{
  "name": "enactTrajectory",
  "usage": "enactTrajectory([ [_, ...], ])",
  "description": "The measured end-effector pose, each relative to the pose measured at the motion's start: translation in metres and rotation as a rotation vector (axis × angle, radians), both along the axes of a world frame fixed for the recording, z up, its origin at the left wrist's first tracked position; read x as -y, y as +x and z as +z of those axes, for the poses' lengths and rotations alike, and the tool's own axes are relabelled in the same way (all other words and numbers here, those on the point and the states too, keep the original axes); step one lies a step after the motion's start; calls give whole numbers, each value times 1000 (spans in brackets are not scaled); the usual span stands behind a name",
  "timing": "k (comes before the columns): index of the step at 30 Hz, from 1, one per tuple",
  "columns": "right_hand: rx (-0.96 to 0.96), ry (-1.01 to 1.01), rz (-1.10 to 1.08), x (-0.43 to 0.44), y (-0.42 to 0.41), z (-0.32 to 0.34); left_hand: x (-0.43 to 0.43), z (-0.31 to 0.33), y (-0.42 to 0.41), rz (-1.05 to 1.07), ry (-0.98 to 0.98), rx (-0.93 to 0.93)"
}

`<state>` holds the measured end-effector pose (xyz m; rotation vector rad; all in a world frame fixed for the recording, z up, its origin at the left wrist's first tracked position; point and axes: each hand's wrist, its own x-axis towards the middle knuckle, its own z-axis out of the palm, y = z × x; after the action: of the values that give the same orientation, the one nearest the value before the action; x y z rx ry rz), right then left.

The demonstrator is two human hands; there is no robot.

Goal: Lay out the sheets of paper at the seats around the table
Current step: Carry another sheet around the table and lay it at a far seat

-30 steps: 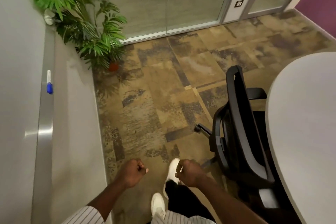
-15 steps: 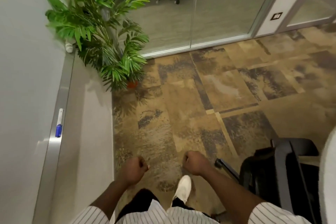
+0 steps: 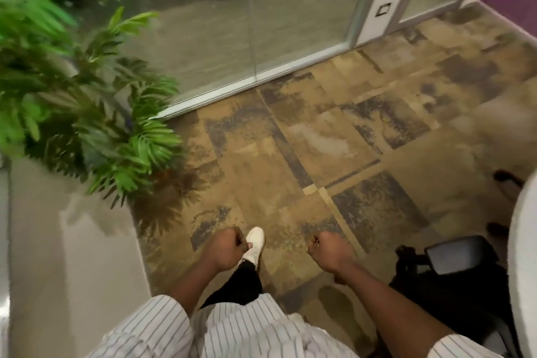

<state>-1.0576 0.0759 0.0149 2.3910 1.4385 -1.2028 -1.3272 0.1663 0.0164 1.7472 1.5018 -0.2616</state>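
Observation:
No sheet of paper shows in the head view. My left hand [image 3: 225, 248] is curled into a fist above the carpet, holding nothing. My right hand [image 3: 329, 250] is a fist too, with nothing visible in it. Only a curved strip of the white table [image 3: 523, 264] appears, at the right edge. A black office chair [image 3: 453, 273] stands against it, just right of my right forearm.
A green potted plant [image 3: 96, 113] fills the left side in front of a grey wall [image 3: 72, 270]. Glass partitions [image 3: 261, 23] close the far side. Brown patterned carpet [image 3: 334, 154] lies ahead, with my white shoe [image 3: 254, 243] on it.
I have walked forward past the chair. The plant and glass wall are closer, the table has slid almost out of view on the right. Both hands stay fisted.

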Motion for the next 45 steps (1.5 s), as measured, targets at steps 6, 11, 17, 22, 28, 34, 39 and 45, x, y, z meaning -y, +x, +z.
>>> enactTrajectory([
  [6, 0, 47, -231, -61, 32, 42, -128, 10, 57, -292, -4, -1],
  [11, 28, 93, -436, -89, 65, 68, -208, 19, 114, -462, 4, -5],
  [17, 55, 109, -630, -103, 126, 85, -257, 18, 215, -659, 8, -6],
  [22, 42, 121, -798, -108, 193, 74, -272, 11, 319, -800, -3, -6],
  [28, 43, 84, -866, -114, 284, 62, -285, 17, 451, -926, -8, 12],
  [34, 7, 103, -1035, -108, 371, 58, -293, 34, 587, -1021, 17, 29],
  [39, 34, 102, -1164, -101, 433, 50, -295, 42, 685, -1129, 43, 54],
  [45, 67, 79, -1341, -104, 514, 36, -301, 30, 801, -1266, 47, 47],
])
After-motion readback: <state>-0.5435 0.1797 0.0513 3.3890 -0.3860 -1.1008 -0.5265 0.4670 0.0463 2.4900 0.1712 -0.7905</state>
